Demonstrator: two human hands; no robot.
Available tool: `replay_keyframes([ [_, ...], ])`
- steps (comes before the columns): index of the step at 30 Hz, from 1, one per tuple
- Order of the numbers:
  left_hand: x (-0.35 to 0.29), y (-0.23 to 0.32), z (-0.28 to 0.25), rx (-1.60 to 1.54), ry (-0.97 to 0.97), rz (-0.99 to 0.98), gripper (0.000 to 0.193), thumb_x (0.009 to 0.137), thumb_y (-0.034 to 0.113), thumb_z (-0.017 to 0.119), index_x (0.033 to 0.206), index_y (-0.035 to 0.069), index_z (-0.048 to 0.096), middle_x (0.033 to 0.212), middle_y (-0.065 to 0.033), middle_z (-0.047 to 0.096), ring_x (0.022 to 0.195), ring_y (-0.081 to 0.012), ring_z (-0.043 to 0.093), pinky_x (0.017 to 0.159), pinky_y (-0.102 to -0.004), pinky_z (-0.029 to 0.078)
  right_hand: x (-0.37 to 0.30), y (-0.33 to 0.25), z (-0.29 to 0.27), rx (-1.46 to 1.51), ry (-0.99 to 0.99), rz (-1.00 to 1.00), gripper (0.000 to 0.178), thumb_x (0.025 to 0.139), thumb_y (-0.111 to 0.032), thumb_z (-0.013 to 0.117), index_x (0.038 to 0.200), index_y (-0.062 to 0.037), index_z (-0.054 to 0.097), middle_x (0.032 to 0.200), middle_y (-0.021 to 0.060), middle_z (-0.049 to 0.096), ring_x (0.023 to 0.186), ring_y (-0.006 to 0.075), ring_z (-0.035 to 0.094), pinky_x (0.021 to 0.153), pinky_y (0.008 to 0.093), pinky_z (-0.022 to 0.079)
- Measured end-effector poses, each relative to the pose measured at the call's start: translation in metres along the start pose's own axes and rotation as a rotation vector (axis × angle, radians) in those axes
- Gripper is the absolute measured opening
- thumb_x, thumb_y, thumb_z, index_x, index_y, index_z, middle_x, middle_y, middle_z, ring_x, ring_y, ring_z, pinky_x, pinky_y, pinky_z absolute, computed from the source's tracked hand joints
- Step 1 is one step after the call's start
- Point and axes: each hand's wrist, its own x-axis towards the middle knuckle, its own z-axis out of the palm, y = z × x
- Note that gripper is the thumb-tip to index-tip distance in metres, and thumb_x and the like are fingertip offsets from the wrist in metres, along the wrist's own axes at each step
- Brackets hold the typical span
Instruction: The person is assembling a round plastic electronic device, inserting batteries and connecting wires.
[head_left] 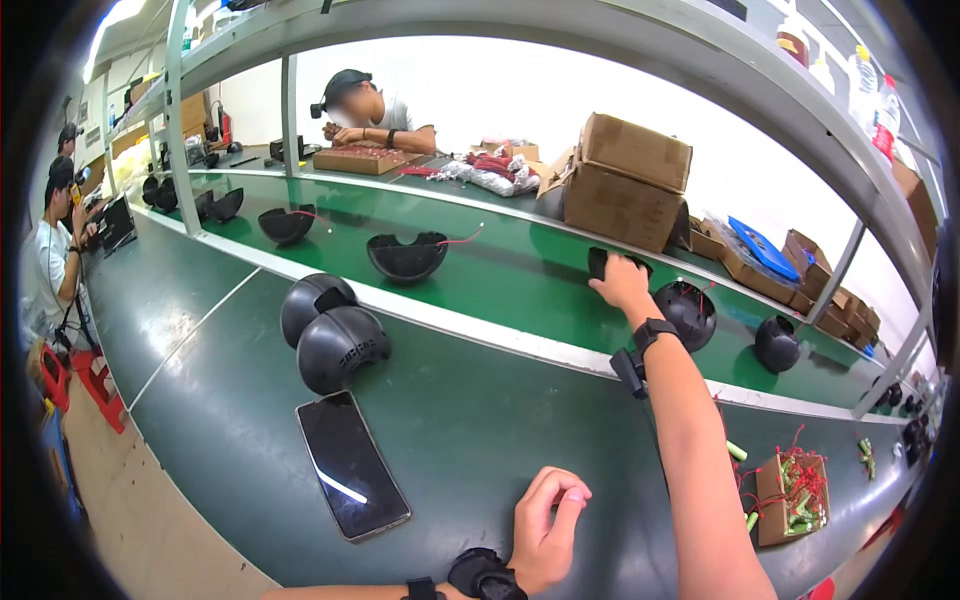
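Green conveyor belt runs past the dark table in a workshop. On it, the right hand point(622, 283) reaches far forward, fingers closed on a black half-shell point(600, 262). Just right of that hand sit two more black domes point(686, 312). Nearer the body, the left hand point(545, 530) rests loosely curled and empty on the table; a phone point(352, 464) lies left of it. Picking up seems underway; lifting it clear calls for a firm rim grip.

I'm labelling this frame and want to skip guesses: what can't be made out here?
- Black shell on the belt, head view: the right hand covers most of it, so the grip is unclear.
- Left hand: curled fingers hide whether it holds anything.
- Small box of red-wired parts: too small to identify.
- Phone: dark screen, only glare.
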Motion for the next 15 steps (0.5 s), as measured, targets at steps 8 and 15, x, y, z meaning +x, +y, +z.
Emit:
replay_keyframes([
  [8,0.004,-0.003,-0.001,-0.019,-0.043,-0.068,0.018,0.092,0.007,0.044,0.077,-0.001,0.05,0.079,-0.0057,0.048,0.073,-0.0119,0.047,0.069,-0.0247,0.04,-0.036,-0.035,-0.067,0.157,-0.087,-0.393,0.034,0.067,-0.028,0.075,0.092,-0.0065,0.069,0.096,0.0102,0.063,0.087,0.0294,0.063,0.074,0.0407,0.051],
  [15,0.005,0.003,-0.003,0.024,-0.058,-0.073,0.027,0.092,0.009,0.045,0.067,0.0,0.045,0.069,-0.0034,0.043,0.063,-0.0101,0.041,0.057,-0.0259,0.034,-0.115,-0.126,-0.136,0.487,-0.321,-1.039,0.03,0.064,-0.017,0.079,0.085,-0.0007,0.065,0.088,0.0109,0.061,0.082,0.0297,0.061,0.073,0.0386,0.049],
])
